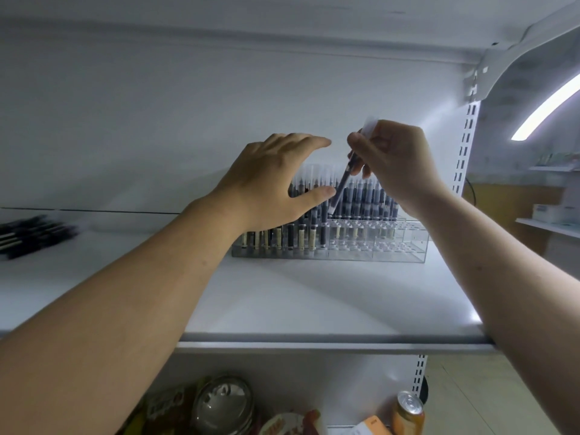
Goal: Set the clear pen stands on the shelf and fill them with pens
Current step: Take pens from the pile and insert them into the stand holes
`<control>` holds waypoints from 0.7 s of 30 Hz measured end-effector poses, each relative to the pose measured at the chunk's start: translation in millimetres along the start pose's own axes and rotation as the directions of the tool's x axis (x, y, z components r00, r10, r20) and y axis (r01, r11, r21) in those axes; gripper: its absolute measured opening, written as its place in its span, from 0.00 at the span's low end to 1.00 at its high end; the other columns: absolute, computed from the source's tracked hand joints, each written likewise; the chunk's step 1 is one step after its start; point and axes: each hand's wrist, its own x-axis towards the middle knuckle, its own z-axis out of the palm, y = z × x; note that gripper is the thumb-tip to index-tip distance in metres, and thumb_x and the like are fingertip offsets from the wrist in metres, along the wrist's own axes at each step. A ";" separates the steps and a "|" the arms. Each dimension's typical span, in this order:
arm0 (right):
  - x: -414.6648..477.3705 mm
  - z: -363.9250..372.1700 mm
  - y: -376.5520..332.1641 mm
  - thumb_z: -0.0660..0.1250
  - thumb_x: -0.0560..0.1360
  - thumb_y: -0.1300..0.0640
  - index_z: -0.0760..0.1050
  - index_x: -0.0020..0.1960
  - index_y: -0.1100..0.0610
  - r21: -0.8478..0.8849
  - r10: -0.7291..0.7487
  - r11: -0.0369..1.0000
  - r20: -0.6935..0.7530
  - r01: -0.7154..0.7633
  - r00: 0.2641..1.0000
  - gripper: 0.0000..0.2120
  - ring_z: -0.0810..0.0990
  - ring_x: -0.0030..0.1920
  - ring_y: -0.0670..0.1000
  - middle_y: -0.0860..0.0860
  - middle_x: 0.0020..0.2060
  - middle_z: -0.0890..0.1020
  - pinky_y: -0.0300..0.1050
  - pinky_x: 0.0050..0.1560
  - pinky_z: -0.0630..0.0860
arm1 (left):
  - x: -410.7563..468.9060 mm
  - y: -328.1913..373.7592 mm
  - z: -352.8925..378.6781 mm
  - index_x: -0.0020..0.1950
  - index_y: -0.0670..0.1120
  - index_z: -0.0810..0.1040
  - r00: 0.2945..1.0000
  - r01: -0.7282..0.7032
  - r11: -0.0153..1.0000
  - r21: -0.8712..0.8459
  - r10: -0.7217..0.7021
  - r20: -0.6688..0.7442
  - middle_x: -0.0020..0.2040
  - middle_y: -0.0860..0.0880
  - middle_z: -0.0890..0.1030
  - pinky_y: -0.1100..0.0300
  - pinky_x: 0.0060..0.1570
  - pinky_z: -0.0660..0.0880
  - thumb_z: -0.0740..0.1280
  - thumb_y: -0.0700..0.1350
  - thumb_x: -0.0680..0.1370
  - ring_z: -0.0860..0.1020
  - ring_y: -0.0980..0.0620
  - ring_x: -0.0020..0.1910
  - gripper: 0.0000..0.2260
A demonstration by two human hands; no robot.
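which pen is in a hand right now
The dark pen pinched in the right hand, slanting over the middle of the clear stand. The others stand upright in it or lie in a pile at the far left of the shelf.

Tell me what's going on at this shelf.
A person is filling a clear pen stand on the white shelf. The right hand pinches a tilted pen, its lower end down among the standing pens. The left hand is spread open over those at the left. The stand's front right holes are empty, and loose pens lie at the shelf's far left.
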 end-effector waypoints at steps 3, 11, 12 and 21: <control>-2.5 3.0 1.3 0.71 0.82 0.56 0.81 0.47 0.64 -0.047 0.020 0.999 0.068 -0.017 0.998 0.11 0.84 0.32 0.49 0.53 0.33 0.86 0.42 0.35 0.79 | -0.2 -0.3 0.3 0.82 0.56 0.64 1.000 0.024 1.000 -0.002 -0.024 0.012 0.79 0.55 0.71 0.41 0.72 0.69 0.61 0.70 0.80 0.68 0.51 0.77 0.34; -8.5 10.1 -3.6 0.71 0.82 0.54 0.81 0.46 0.62 -0.145 0.070 0.988 0.193 -0.042 0.979 0.12 0.85 0.34 0.51 0.54 0.34 0.86 0.48 0.38 0.83 | 0.3 0.0 0.0 0.82 0.57 0.64 0.997 0.065 0.998 -0.014 -0.065 0.028 0.79 0.54 0.71 0.41 0.73 0.69 0.60 0.71 0.79 0.69 0.50 0.77 0.35; -10.0 12.2 -3.7 0.71 0.82 0.54 0.81 0.46 0.62 -0.168 0.084 0.985 0.225 -0.046 0.971 0.12 0.86 0.34 0.53 0.53 0.34 0.86 0.53 0.40 0.84 | 0.2 0.0 -0.1 0.82 0.56 0.64 0.997 0.070 0.997 -0.018 -0.069 0.028 0.79 0.54 0.71 0.41 0.73 0.69 0.60 0.71 0.79 0.69 0.50 0.77 0.35; -16.2 22.1 -1.7 0.72 0.78 0.57 0.83 0.43 0.59 -0.294 0.226 0.948 0.356 -0.120 0.907 0.07 0.87 0.36 0.54 0.52 0.32 0.87 0.60 0.48 0.85 | 0.2 -1.0 -0.3 0.81 0.57 0.65 0.996 0.089 0.995 -0.047 -0.088 0.033 0.78 0.54 0.72 0.42 0.72 0.69 0.61 0.70 0.79 0.70 0.49 0.75 0.34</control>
